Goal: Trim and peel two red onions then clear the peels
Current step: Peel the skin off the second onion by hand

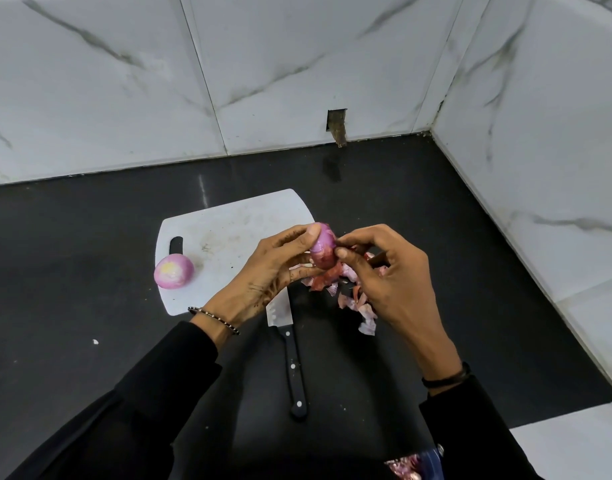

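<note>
My left hand [273, 271] grips a red onion [323, 249] above the right edge of the white cutting board [228, 230]. My right hand [384, 271] pinches the onion's skin between thumb and forefinger at its right side. A peeled onion [173, 271] lies on the board's near left corner. Loose red and pink peels [353, 299] are heaped on the black counter under my right hand, partly hidden by it.
A knife [290, 355] with a black riveted handle lies on the counter just below the board, blade partly under my left hand. Marble walls enclose the counter at the back and right. A patterned pink item [408, 467] shows at the bottom edge.
</note>
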`<control>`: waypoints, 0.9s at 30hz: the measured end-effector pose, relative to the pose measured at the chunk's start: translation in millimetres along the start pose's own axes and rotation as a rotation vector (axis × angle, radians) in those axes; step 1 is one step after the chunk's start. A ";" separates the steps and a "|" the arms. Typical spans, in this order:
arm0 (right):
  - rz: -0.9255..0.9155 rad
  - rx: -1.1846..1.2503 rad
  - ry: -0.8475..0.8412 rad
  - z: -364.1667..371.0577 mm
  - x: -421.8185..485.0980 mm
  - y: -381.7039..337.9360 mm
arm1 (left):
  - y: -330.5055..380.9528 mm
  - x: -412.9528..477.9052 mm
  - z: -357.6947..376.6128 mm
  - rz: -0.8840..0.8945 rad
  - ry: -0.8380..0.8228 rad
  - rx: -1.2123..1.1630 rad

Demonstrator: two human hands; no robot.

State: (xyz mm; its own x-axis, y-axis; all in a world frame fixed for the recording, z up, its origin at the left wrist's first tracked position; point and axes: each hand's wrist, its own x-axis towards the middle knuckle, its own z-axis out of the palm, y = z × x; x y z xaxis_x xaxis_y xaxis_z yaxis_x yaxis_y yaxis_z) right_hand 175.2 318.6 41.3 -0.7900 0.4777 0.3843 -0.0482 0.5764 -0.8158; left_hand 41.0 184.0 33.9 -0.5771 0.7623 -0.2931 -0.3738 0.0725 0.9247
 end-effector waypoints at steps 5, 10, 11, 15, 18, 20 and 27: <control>-0.021 -0.083 0.006 0.7 -3.0 -0.2 | 0.1 0.0 1.6 -0.022 0.050 0.033; 0.035 -0.104 0.097 7.9 -6.4 -1.4 | 3.0 -3.1 9.1 -0.012 0.080 0.041; 0.038 -0.124 0.122 10.7 -7.1 -1.3 | 3.7 -3.3 11.2 -0.011 0.086 0.036; -0.036 -0.257 0.220 19.5 -10.2 2.1 | 5.9 -2.9 17.3 -0.040 0.129 0.013; -0.190 -0.416 0.303 20.7 -13.6 1.4 | 6.6 -2.2 20.0 -0.077 0.145 0.004; -0.313 -0.537 0.351 21.6 -16.0 -2.7 | 6.8 -2.2 22.9 -0.105 0.151 -0.004; -0.510 -0.732 0.368 22.4 -23.2 10.4 | 5.6 -0.2 30.3 -0.174 0.199 0.000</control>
State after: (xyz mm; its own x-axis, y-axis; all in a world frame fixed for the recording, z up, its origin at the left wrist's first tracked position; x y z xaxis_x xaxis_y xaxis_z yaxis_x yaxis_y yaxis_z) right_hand 179.4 298.6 14.2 -0.5328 0.1615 0.8307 0.1588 0.9833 -0.0893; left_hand 61.1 203.7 46.5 -0.6354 0.5968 -0.4900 -0.4802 0.1915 0.8560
